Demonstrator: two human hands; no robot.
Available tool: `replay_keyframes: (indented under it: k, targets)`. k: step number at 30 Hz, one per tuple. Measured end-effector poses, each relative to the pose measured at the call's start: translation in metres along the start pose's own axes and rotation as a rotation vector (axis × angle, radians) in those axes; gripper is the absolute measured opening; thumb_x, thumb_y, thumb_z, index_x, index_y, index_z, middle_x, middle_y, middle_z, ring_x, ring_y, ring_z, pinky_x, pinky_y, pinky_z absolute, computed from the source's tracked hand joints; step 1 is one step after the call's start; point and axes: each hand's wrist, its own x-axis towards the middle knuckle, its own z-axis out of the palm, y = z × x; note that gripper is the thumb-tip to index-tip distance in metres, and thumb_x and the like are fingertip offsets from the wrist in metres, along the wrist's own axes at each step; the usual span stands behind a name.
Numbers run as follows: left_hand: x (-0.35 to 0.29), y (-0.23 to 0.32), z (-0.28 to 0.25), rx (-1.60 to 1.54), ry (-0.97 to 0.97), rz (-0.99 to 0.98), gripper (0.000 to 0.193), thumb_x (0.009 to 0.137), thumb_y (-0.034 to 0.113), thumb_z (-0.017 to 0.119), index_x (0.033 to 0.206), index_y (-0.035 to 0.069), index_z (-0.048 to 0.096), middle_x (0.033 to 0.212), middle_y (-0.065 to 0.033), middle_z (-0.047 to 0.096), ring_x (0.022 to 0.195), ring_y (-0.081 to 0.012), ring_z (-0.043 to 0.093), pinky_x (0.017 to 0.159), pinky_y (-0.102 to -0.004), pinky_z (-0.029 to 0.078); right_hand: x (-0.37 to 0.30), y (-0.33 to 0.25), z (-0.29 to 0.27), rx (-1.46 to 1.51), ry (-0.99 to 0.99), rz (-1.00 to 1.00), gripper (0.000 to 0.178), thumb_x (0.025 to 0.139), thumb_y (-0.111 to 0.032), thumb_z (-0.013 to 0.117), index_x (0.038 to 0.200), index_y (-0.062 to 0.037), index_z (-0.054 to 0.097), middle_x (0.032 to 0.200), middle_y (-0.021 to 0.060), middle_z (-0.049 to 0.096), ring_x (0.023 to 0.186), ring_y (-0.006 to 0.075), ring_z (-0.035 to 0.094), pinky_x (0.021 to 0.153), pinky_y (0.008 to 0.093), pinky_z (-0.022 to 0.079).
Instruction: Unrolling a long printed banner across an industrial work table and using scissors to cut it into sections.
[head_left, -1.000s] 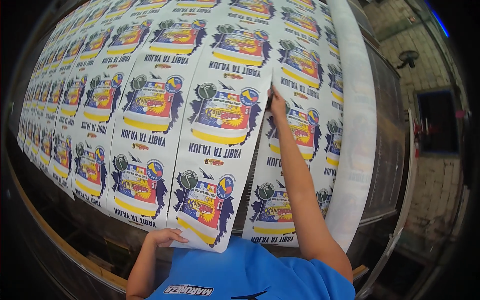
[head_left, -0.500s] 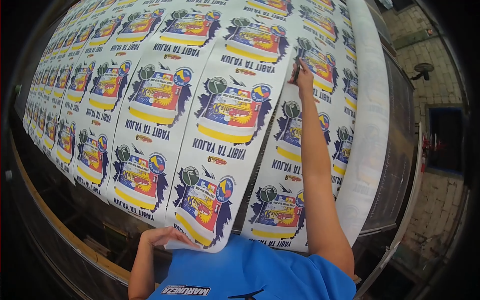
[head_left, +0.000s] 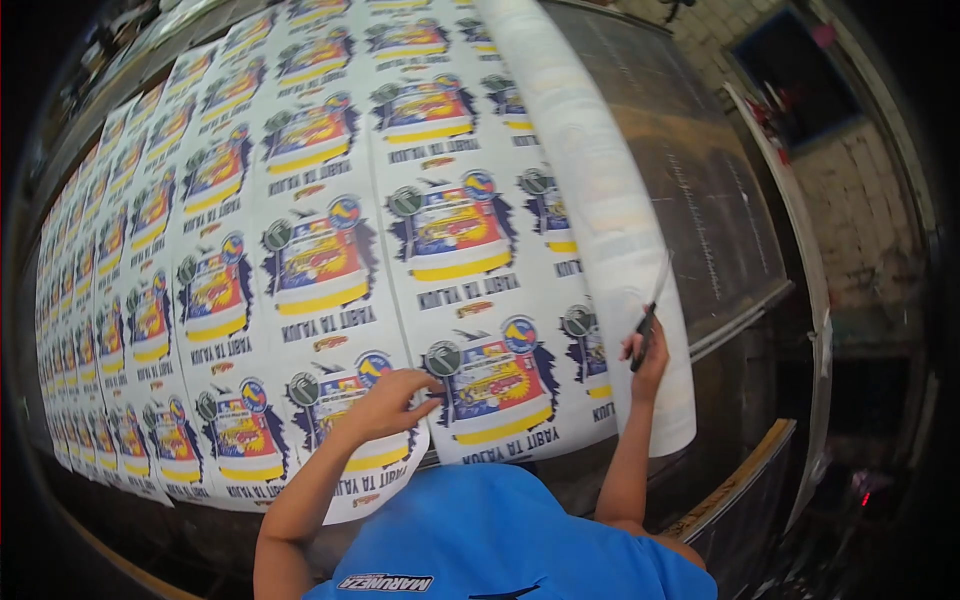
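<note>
My right hand is wrapped round black-handled scissors. Their thin blade points away from me, over the white fabric or paper roll at the right. My left hand is held over the near part of the printed sheet, thumb and fingers apart and nothing in them. The sheet repeats a blue, yellow and red design with upside-down lettering. Beside my left hand, a cut line separates a strip from the rightmost printed column, and the strip's near corner hangs close to my body.
A dark tabletop with whitish marks lies right of the roll. Its metal edge runs along the near side. At the lower right is a wooden-edged board. Beyond stands a pale block wall with a dark opening.
My right hand has come back from far up the sheet to the near right, still with the scissors. My left hand has let go of the strip's corner and moved right. The view has shifted.
</note>
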Motion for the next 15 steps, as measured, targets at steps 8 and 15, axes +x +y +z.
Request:
replay_keyframes:
  k: [8, 15]
  targets:
    - [0.173, 0.177, 0.192, 0.355, -0.065, 0.634, 0.047, 0.094, 0.024, 0.060, 0.138, 0.014, 0.046, 0.147, -0.0110, 0.042, 0.147, -0.0324, 0.026, 0.114, -0.0651, 0.018, -0.081, -0.024, -0.164, -0.527, 0.335, 0.096, 0.053, 0.093, 0.003, 0.055, 0.144, -0.0013, 0.040, 0.097, 0.0073, 0.057, 0.089, 0.0159, 0.056, 0.084, 0.0284, 0.047]
    - [0.239, 0.207, 0.316, 0.604, 0.137, 0.554, 0.060, 0.098, 0.045, 0.050, 0.148, 0.011, 0.042, 0.160, -0.0074, 0.029, 0.152, -0.0315, 0.013, 0.113, -0.0697, -0.005, -0.080, -0.022, -0.189, -0.462, 0.214, 0.051, 0.053, 0.096, -0.004, 0.053, 0.146, -0.0005, 0.036, 0.133, 0.0231, 0.053, 0.123, 0.0335, 0.055, 0.104, 0.0416, 0.043]
